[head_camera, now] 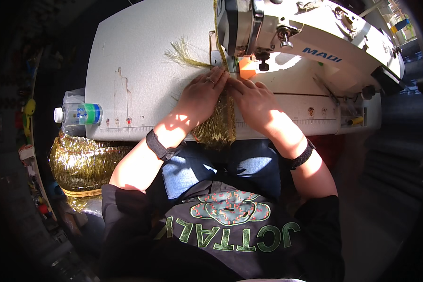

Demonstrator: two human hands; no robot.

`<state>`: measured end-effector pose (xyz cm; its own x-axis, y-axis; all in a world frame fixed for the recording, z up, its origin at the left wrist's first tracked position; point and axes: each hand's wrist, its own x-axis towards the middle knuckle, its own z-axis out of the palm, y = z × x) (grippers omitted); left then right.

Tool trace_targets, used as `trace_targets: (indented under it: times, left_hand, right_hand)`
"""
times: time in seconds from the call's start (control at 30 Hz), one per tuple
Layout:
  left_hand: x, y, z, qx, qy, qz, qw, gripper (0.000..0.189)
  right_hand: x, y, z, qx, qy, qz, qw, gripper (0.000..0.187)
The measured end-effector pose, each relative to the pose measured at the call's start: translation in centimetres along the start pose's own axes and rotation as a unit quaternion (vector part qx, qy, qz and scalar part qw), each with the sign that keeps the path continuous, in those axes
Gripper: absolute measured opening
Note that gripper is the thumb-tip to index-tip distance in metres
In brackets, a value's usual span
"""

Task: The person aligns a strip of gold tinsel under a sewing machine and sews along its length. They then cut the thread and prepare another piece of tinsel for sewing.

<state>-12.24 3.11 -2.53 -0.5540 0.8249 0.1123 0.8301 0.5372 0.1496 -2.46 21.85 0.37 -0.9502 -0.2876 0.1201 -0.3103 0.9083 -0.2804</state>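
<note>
An industrial sewing machine [342, 67], marked MAQI, stands over the pale worktop [144, 46]. A gold tinsel fringe [215, 125] hangs over the near edge toward my lap. Its narrow gold band [217, 35] runs up past the left side of the machine head. Flat over the fringe, my left hand [202, 93] presses with its fingers together, close to the presser area. Loose gold strands [185, 53] fan out beyond its fingertips. My right hand [252, 97] holds the fringe's right edge with bent fingers. The needle is hidden by the machine head.
A clear plastic bottle [79, 113] with a white cap lies at the worktop's left edge. Below it is a large bundle of gold tinsel fringe [81, 165]. An orange piece [247, 67] sits beside the presser area. Tweezers [326, 88] lie under the machine arm.
</note>
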Motion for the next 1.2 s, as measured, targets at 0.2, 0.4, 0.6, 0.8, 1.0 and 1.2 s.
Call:
trace_targets:
  times: [0.2, 0.4, 0.6, 0.8, 1.0, 1.2]
  left_hand:
    - [0.11, 0.57, -0.27, -0.011, -0.024, -0.012, 1.000, 0.058]
    - [-0.16, 0.59, 0.13, -0.003, -0.010, -0.015, 1.000, 0.061]
    - [-0.15, 0.29, 0.54, -0.045, 0.026, -0.003, 0.999, 0.053]
    - [-0.07, 0.34, 0.64, -0.030, 0.021, -0.012, 0.999, 0.053]
    - [0.14, 0.32, 0.52, -0.041, 0.016, -0.016, 0.999, 0.054]
    - [0.41, 0.14, 0.09, 0.021, 0.022, 0.028, 0.999, 0.054]
  right_hand:
    - [0.09, -0.03, -0.17, 0.000, -0.001, 0.003, 1.000, 0.046]
    - [0.03, 0.04, -0.11, -0.002, 0.006, 0.002, 1.000, 0.045]
    - [0.08, 0.14, 0.12, -0.025, 0.083, -0.029, 0.996, 0.025]
    - [-0.08, 0.30, 0.18, 0.009, 0.010, -0.001, 1.000, 0.044]
    - [0.02, 0.38, 0.69, -0.021, 0.089, -0.037, 0.995, 0.027]
    - [-0.07, 0.29, 0.69, -0.026, 0.090, -0.034, 0.995, 0.034]
